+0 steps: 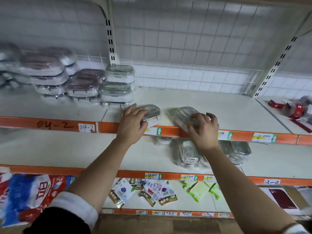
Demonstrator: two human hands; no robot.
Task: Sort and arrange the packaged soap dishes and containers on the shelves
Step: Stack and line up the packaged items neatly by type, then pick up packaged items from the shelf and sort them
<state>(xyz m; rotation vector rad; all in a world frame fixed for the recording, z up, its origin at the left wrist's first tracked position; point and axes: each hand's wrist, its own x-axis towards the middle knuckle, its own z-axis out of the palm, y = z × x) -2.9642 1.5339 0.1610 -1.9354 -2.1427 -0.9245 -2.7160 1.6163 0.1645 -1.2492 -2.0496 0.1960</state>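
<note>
Nearest, a white cuff [74, 210] on a dark sleeve sits at the lower left. On the lowest shelf [209, 202] lie a red-and-blue bulk pack [25, 195] at the left end, small sachets [145, 193] mid-shelf and green packets [200, 190] to their right. One level up, on the middle shelf [84, 154], loose wrapped soap dishes [189, 154] lie right of centre. On the upper shelf [219, 105], at its orange front edge, the left hand [133, 122] curls its fingers over the left soap dish [151, 114], thumb against its near side. Just beside it, not touching, the right hand [204, 130] grips the right soap dish [182, 115], which is tilted over the edge. Behind, toward the back left, stand stacks of wrapped dishes [118, 85].
</note>
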